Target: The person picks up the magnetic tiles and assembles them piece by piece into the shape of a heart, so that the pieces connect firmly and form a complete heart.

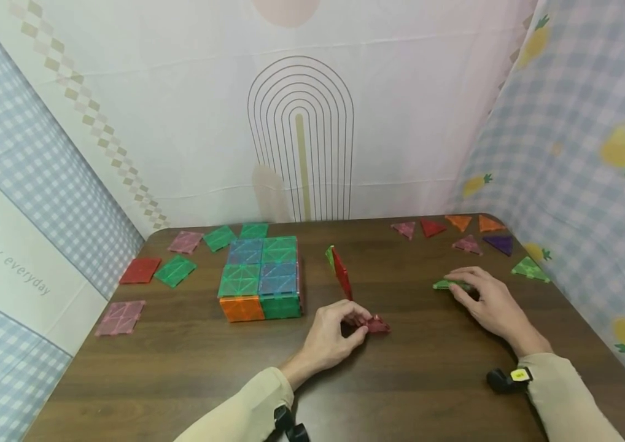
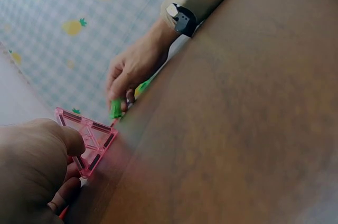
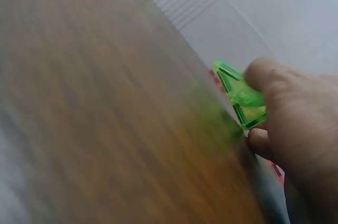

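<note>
My left hand (image 1: 331, 337) pinches a pink triangular magnetic tile (image 2: 88, 138) between thumb and fingers, tilted up close over the tabletop. Out to the right, my right hand (image 1: 486, 301) holds a green triangular magnetic tile (image 3: 235, 92) by one side, low over the wood. Just beyond the left hand's fingers a red tile (image 1: 342, 276) stands on edge, with a green tile (image 1: 329, 258) against its far end. Left of these sits a box of square magnetic tiles (image 1: 260, 270), its top green and blue, its front orange and green.
Loose square tiles lie left of the box, among them a red one (image 1: 140, 270), a green one (image 1: 175, 271) and a pink one (image 1: 121, 318). Several triangles, such as a purple one (image 1: 499, 244) and a green one (image 1: 530, 269), lie at the back right. Hanging cloth surrounds the wooden table (image 1: 180, 380).
</note>
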The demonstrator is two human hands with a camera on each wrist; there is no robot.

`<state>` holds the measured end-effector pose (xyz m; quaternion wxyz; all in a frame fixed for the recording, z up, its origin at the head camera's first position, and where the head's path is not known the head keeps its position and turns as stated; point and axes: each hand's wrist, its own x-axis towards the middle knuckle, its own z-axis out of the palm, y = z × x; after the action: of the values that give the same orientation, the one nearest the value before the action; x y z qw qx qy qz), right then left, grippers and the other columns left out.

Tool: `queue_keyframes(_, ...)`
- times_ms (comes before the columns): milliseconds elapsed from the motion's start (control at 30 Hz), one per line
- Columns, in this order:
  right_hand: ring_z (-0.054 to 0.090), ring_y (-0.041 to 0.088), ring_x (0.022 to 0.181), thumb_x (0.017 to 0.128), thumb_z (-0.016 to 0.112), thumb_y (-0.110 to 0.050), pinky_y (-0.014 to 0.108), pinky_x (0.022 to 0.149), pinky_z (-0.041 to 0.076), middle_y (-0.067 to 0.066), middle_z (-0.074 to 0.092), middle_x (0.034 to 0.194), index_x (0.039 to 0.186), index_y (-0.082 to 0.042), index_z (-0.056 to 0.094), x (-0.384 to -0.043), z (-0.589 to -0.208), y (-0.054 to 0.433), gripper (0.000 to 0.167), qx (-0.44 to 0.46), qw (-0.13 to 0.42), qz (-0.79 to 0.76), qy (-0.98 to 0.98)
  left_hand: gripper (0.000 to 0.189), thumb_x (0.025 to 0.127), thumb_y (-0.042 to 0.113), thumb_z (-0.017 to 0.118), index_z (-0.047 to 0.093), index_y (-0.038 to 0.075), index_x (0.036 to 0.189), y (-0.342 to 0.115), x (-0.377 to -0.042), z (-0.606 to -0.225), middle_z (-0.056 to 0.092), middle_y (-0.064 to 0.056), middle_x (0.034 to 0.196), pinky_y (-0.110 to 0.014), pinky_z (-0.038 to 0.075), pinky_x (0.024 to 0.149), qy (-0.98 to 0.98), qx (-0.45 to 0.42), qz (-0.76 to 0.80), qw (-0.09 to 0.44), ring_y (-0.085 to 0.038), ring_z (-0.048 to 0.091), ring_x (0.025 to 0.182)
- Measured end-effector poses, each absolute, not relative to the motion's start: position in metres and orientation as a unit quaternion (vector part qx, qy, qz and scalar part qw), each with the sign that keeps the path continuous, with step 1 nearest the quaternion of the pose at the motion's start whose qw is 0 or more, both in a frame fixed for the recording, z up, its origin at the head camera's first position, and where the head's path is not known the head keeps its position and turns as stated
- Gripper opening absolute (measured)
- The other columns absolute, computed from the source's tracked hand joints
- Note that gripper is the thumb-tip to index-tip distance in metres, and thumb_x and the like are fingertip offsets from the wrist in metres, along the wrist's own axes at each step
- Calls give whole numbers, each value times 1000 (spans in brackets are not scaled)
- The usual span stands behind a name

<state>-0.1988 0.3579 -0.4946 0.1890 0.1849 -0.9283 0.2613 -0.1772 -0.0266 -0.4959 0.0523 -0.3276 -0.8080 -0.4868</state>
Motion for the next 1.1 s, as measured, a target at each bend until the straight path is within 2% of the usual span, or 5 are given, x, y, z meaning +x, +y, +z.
queue_keyframes(133,71,14,94,110,73,-14,25,79,53,0,78,122,128,-20,81,-200,-493,353,20,172,206,287,-920,18,97,5,83,80,15,111,-26,-178,-495,76,5,102,-27,63,85,-809,-327,-486,54,-3,70,91)
queue_keyframes(233,63,8,73,107,77,-13,23,65,48,-3,78,96,123,-20,79,-198,-493,348,17,160,197,312,-916,17,97,6,83,80,16,111,-26,-178,-495,76,6,102,-27,63,85,-809,-327,-486,55,-5,71,91)
queue_keyframes(333,57,7,64,106,78,-14,26,58,46,-4,73,88,121,-18,75,-195,-493,339,15,162,152,360,-906,16,97,6,82,80,16,111,-25,-178,-495,75,6,102,-27,63,85,-809,-328,-484,55,-5,71,92)
queue_keyframes(633,73,19,82,104,78,-5,33,70,64,12,74,107,119,-11,77,-183,-491,292,16,249,-15,555,-794,16,97,6,82,80,14,110,-23,-181,-493,76,4,102,-25,62,85,-810,-332,-480,59,-9,73,92)
queue_keyframes(1100,70,20,98,103,80,-8,32,84,60,6,76,117,121,-17,78,-172,-492,262,20,285,-39,543,-789,17,98,5,82,80,15,112,-25,-177,-495,76,3,104,-25,62,86,-813,-321,-485,44,-3,70,92)
